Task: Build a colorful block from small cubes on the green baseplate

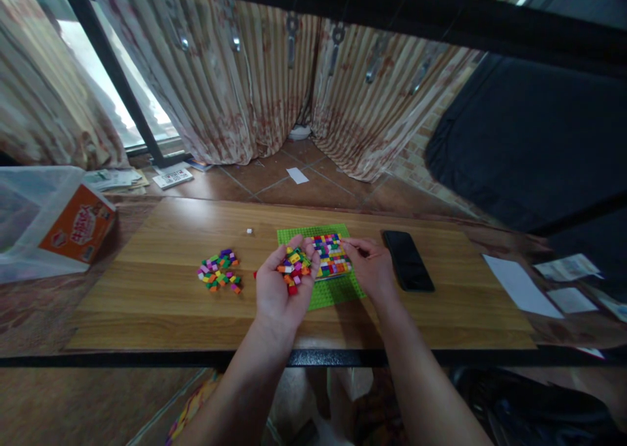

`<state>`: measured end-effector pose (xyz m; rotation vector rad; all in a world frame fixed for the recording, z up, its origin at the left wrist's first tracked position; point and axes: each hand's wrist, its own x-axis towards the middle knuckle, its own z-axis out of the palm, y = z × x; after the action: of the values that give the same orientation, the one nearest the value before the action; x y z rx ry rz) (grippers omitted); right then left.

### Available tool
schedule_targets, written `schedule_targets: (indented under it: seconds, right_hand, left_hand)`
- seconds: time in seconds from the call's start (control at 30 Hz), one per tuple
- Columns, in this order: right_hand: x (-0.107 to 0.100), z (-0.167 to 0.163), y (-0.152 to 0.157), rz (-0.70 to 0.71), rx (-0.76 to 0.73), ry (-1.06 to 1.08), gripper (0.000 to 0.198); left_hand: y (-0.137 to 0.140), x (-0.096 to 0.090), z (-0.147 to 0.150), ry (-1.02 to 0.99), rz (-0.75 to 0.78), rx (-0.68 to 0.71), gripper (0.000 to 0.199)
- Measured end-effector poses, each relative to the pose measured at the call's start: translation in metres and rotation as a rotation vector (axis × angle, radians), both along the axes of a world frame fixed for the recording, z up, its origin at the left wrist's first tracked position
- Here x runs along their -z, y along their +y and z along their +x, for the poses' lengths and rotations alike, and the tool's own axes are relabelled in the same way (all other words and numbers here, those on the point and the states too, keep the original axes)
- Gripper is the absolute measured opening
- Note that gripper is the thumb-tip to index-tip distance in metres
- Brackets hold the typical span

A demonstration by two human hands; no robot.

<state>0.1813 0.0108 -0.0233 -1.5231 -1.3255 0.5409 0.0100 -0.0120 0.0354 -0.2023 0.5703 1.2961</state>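
My left hand is cupped palm up, with a heap of small coloured building bricks lying in it. Just right of it, a green studded baseplate bears a block of multicoloured bricks laid in close rows. The left fingers cover part of the baseplate and the block's left side. At the block's right edge, my right hand has thumb and fingertips pinched together. What lies between those fingertips is too small to make out. A loose pile of coloured bricks sits on the table, left of my left hand.
A white brick lies alone on the wooden table. To the right of my right hand rests a black phone. A translucent bin with an orange label stands far left; white paper lies at the right.
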Motion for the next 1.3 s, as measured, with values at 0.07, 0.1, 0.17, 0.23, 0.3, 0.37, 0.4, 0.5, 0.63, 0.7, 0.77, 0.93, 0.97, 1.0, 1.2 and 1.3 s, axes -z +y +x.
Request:
schedule_targets:
  seconds: [0.07,0.1,0.17,0.23,0.3,0.37,0.4,0.5,0.63,0.7,0.77,0.93,0.97,1.0,1.2,1.3]
  right_hand:
    - [0.004,-0.001,0.002,-0.004,0.023,0.054,0.021]
    - [0.006,-0.001,0.003,-0.015,0.033,0.085,0.021]
    - [0.009,-0.001,0.004,-0.047,0.046,0.140,0.022]
    - [0.011,0.000,0.005,-0.070,0.045,0.171,0.022]
    - [0.010,0.000,0.004,-0.070,0.038,0.150,0.020]
    - [0.006,0.001,0.003,-0.048,0.026,0.086,0.017]
    - [0.004,0.002,0.003,-0.034,0.022,0.049,0.016]
    - [-0.002,0.002,0.001,-0.009,0.004,-0.031,0.016]
    - [-0.003,0.002,0.004,-0.021,-0.043,-0.028,0.016]
    - [-0.001,0.002,0.007,-0.043,-0.043,0.017,0.016]
    - [0.002,0.002,0.011,-0.079,-0.020,0.124,0.017]
    - [0.007,-0.004,0.016,-0.194,-0.028,0.615,0.037]
    - [0.006,-0.006,0.016,-0.228,-0.048,0.687,0.039]
    - [0.005,-0.007,0.016,-0.260,-0.065,0.734,0.039]
    - [0.000,-0.012,0.018,-0.304,-0.051,0.733,0.035]
    - [0.001,-0.013,0.019,-0.298,-0.026,0.729,0.034]
  left_hand:
    - [0.000,0.000,0.000,-0.004,-0.009,-0.001,0.020]
    - [0.000,0.000,0.000,-0.005,-0.014,-0.002,0.020]
    - [0.001,-0.001,-0.001,-0.005,-0.021,-0.004,0.020]
    - [0.001,-0.002,-0.001,-0.001,-0.018,-0.003,0.020]
    - [0.001,-0.002,-0.001,0.004,-0.007,0.000,0.021]
    - [0.001,-0.002,-0.002,0.008,0.000,0.005,0.021]
    - [0.001,-0.002,-0.002,0.009,-0.001,0.006,0.021]
    - [0.000,-0.002,-0.002,0.014,-0.007,0.006,0.021]
    - [0.000,-0.001,-0.002,0.021,-0.008,0.005,0.021]
    - [0.001,0.000,-0.001,0.020,-0.005,0.005,0.021]
    - [0.001,0.000,-0.001,0.019,-0.005,0.007,0.021]
    - [0.000,-0.001,-0.001,0.033,-0.022,0.006,0.019]
    - [0.000,-0.002,-0.001,0.034,-0.026,0.006,0.019]
    - [0.000,-0.002,-0.001,0.033,-0.028,0.009,0.019]
    - [0.001,0.000,0.001,0.018,-0.035,0.011,0.019]
    - [0.002,0.001,0.002,0.013,-0.021,0.016,0.019]
